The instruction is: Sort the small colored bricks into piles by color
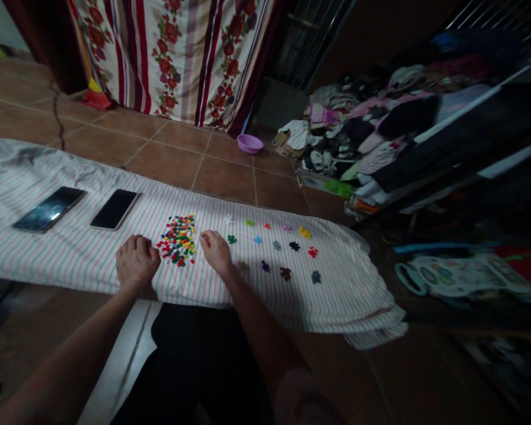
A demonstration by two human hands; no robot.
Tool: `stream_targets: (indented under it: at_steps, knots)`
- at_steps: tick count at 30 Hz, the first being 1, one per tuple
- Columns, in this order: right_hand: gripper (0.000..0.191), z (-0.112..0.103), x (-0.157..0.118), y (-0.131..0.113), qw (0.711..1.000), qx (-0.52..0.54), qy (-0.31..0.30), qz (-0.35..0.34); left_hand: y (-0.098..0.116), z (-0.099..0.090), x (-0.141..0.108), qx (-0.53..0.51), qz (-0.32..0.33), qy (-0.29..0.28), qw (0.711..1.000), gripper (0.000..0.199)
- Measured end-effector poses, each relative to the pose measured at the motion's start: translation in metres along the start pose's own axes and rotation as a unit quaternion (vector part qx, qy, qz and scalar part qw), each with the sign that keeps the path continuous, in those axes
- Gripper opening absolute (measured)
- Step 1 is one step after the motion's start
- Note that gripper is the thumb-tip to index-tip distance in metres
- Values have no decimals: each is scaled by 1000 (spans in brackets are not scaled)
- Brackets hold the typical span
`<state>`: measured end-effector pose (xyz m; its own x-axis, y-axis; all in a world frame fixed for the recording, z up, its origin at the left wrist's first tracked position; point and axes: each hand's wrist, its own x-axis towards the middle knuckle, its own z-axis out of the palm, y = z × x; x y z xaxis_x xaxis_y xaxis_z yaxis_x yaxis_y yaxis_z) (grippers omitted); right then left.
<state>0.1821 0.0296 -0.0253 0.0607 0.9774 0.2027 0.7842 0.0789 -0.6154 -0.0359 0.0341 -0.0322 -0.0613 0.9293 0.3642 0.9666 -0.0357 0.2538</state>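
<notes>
A mixed pile of tiny coloured pieces (177, 241) lies on the striped cloth, too small to name by kind. My left hand (137, 260) rests on the cloth just left of this pile, its fingers curled in and no object showing in them. On the pile's right side, my right hand (216, 251) hovers with thumb and fingertips pinched together; whatever they hold is too small to make out. Beyond it, small single-colour heaps sit apart in rough rows, among them a yellow heap (305, 232), a red heap (312, 252), a black heap (294, 246) and a brown heap (285, 273).
Two phones, a larger one (49, 209) and a smaller one (115, 209), lie on the striped cloth (230, 289) to the left. A purple basin (250, 144) stands on the tiled floor. Piled clothes (371, 124) fill the right; a floral curtain (172, 59) hangs behind.
</notes>
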Motion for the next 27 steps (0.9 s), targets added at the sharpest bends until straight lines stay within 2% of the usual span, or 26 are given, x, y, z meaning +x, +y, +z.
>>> stream_targets:
  at_steps: [6,10,14,18,23,27]
  knots:
    - [19,-20,-40,12,995,63,73,8,1,-2,-1,7,-5,-13,1000,29]
    - [23,-42,-70,33,986,90,134,46,2,-5,-1,-17,-6,-12,1000,28]
    - [24,-71,-100,72,968,83,223,82,4,-6,-2,-13,-10,-7,1000,26]
    - [30,-109,-127,120,939,23,313,139,5,-6,-2,2,-9,-8,1000,27]
    - [39,-154,-155,173,904,-67,359,220,3,-4,-3,-5,-5,0,1000,28]
    - [44,-174,-170,202,879,-105,380,268,3,-4,-2,-16,-12,-9,1000,28]
